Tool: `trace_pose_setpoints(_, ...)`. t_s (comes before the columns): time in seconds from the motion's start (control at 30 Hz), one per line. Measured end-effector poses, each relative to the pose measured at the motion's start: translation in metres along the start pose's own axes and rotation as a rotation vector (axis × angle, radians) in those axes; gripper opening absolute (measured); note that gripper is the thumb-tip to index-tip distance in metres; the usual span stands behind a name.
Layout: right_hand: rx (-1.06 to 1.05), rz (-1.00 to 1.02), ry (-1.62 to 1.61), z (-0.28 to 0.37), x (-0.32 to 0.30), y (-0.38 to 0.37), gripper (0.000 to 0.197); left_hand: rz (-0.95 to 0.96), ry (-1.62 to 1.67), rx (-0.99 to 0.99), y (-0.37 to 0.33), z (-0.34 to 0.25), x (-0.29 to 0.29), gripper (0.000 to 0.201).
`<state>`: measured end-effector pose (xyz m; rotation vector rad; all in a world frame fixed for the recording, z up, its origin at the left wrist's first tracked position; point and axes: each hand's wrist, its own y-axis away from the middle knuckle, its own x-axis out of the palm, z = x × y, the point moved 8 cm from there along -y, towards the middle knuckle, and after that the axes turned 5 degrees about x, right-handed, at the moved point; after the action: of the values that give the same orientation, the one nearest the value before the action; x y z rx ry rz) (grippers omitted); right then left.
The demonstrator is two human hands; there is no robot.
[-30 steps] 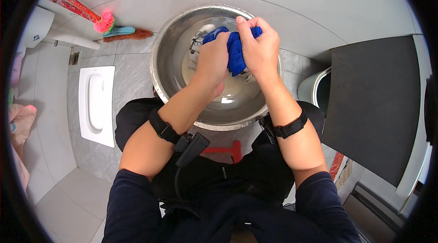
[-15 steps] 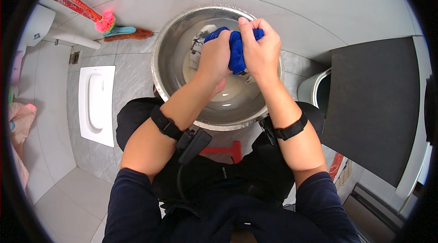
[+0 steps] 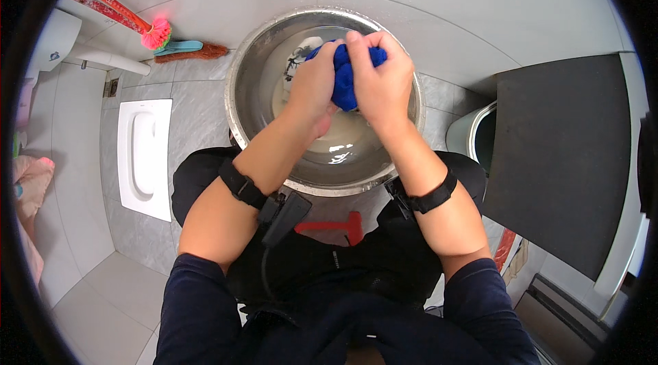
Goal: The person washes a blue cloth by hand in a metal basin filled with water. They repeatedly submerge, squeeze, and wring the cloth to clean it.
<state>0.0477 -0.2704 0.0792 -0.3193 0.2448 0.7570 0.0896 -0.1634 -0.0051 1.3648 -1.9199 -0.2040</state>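
Note:
Bunched up between my two hands is a bright blue wet-looking cloth [image 3: 345, 84]. My left hand [image 3: 314, 84] is closed round its left side, and my right hand [image 3: 381, 80] grips its right side with the thumb on top. Both hands hold it over a large round metal basin [image 3: 236, 101]. Cloudy water fills the bottom of the basin. A white cloth with a dark print [image 3: 295, 63] lies in the water beyond my left hand. My fingertips on the far side of the blue cloth are partly hidden.
To the left a white squat toilet [image 3: 142, 159] is set in the tiled floor. Brushes with red handles [image 3: 113, 2] lean in the far left corner. At the right stand a bin [image 3: 473, 128] and a dark-topped cabinet [image 3: 562, 159]. A red-handled object [image 3: 329, 228] lies between my knees.
Both hands have moved slightly left and nearer together with the blue cloth, which is more tightly bunched. The water's reflections have shifted.

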Motion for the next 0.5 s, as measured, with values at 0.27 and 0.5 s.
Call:
trace_pose_setpoints(0.27, -0.235, 0.022, 0.079, 0.018, -0.004, 0.002, 0.023, 0.073, 0.125, 0.109, 0.005, -0.012, 0.01, 0.027)
trace_pose_setpoints(0.5, -0.262, 0.158, -0.031, 0.036, 0.012, 0.029, 0.016, 0.145, 0.098, -0.002, -0.01, -0.011, -0.005, 0.021)
